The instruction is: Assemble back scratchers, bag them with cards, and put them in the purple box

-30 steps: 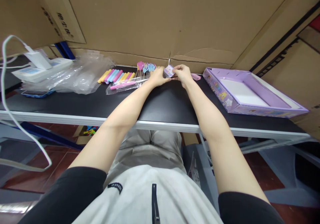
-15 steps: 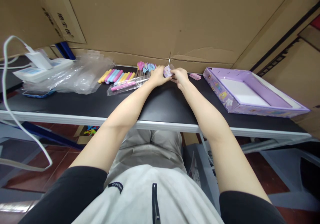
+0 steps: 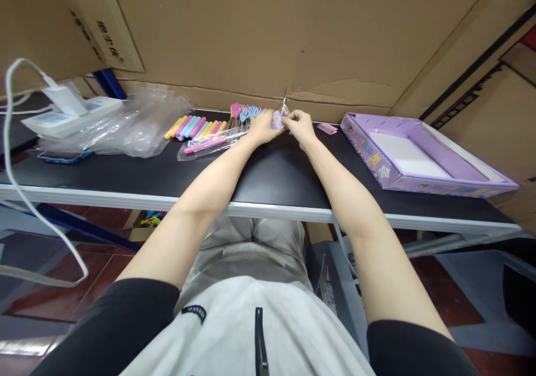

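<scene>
One purple card (image 3: 277,119) sits above the frame's centre, between the left hand (image 3: 263,127) and right hand (image 3: 302,125), close to both. The right hand pinches its right edge; I cannot tell whether the left grips. A clear bag (image 3: 209,146) extends left from the left hand, long axis sloping slightly downward.

Light's fairly even on my feed, glare on the plastic bags (image 3: 146,122), soft sheen on the black tabletop (image 3: 285,177). Lens stretches the edges, and I can't read the purple card (image 3: 277,120).
</scene>
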Tool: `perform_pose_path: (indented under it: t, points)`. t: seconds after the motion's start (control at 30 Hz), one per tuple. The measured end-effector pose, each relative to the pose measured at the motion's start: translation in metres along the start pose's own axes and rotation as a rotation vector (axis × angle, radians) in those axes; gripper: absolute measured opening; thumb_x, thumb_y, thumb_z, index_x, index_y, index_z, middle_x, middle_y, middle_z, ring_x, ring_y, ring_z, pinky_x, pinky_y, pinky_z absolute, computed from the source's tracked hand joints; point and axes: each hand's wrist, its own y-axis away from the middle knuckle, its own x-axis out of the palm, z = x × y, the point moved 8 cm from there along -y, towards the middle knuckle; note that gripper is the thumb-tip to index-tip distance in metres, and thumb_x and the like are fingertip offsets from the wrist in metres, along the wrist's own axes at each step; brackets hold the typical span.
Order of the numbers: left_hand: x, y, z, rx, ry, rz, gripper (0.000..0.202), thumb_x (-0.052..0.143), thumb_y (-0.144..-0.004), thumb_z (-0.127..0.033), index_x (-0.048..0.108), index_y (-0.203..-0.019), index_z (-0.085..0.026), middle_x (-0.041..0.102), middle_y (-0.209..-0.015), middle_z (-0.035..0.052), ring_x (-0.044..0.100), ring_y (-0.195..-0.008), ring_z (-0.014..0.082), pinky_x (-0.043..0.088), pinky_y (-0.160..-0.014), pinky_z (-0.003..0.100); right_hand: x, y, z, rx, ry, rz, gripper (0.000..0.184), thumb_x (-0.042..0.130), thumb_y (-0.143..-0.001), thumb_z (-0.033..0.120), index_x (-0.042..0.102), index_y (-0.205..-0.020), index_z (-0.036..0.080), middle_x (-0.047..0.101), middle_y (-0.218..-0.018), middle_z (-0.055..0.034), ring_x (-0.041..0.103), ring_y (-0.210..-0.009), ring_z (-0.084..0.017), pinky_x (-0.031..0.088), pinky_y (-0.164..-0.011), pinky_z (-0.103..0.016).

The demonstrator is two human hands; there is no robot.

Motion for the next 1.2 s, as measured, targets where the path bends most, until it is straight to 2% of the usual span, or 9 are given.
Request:
perform_pose_path:
  t: [0.23, 0.47, 0.63, 0.83, 0.97, 1.2]
  points:
    - [0.002, -0.002, 0.004, -0.002, -0.011, -0.018, 0.046, 0.072, -0.099, -0.037, 0.065, -0.138, -0.013, 0.067, -0.145, 0.0223, 0.062, -0.139, 0.0377, 0.048, -0.113, 0.045, 0.005, -0.001, 0.003, -0.075, 0.004, 0.057, 0.022, 0.074, -0.081, 0.02, 0.054, -0.072, 0.023, 0.056, -0.072, 0.0032, 0.06, -0.079, -0.016, 0.058, -0.086, -0.034]
    - [0.0, -0.001, 0.003, -0.008, 0.019, -0.018, 0.048, 0.072, -0.098, -0.039, 0.065, -0.138, -0.015, 0.068, -0.145, 0.0211, 0.061, -0.14, 0.0382, 0.047, -0.115, 0.046, 0.001, -0.002, 0.01, -0.125, 0.072, 0.035, 0.019, 0.073, -0.076, 0.013, 0.057, -0.07, 0.021, 0.062, -0.077, 0.0018, 0.064, -0.089, -0.019, 0.056, -0.103, -0.04]
    - [-0.004, 0.002, -0.003, 0.006, 0.029, -0.029, 0.053, 0.07, -0.098, -0.038, 0.064, -0.146, -0.018, 0.065, -0.153, 0.0193, 0.057, -0.146, 0.0383, 0.044, -0.12, 0.051, -0.002, 0.003, 0.012, -0.036, -0.022, -0.019, 0.014, 0.071, -0.075, 0.011, 0.061, -0.078, 0.021, 0.065, -0.081, 0.0015, 0.066, -0.088, -0.019, 0.058, -0.102, -0.04]
    - [-0.002, 0.0, 0.0, -0.019, 0.028, -0.028, 0.073, 0.079, -0.091, -0.047, 0.057, -0.156, -0.022, 0.061, -0.16, 0.0185, 0.053, -0.151, 0.0408, 0.04, -0.124, 0.054, -0.007, 0.008, 0.009, 0.114, -0.114, -0.075, 0.018, 0.064, -0.073, 0.006, 0.062, -0.082, 0.021, 0.061, -0.073, 0.0029, 0.068, -0.082, -0.018, 0.062, -0.095, -0.039]
    - [0.0, 0.0, 0.001, -0.017, 0.005, 0.006, 0.069, 0.078, -0.091, -0.047, 0.06, -0.151, -0.019, 0.064, -0.156, 0.0189, 0.056, -0.148, 0.0409, 0.04, -0.123, 0.055, -0.007, 0.008, 0.01, 0.124, -0.134, -0.073, 0.017, 0.063, -0.072, 0.005, 0.062, -0.08, 0.02, 0.062, -0.073, 0.0026, 0.069, -0.079, -0.018, 0.063, -0.093, -0.039]
    - [-0.004, 0.003, 0.001, -0.003, 0.008, -0.001, 0.063, 0.076, -0.094, -0.048, 0.062, -0.147, -0.017, 0.065, -0.154, 0.0199, 0.057, -0.146, 0.0397, 0.043, -0.12, 0.049, -0.005, 0.01, 0.012, 0.132, -0.109, -0.046, 0.013, 0.063, -0.077, 0.007, 0.066, -0.082, 0.019, 0.069, -0.081, 0.0002, 0.071, -0.086, -0.018, 0.062, -0.097, -0.039]
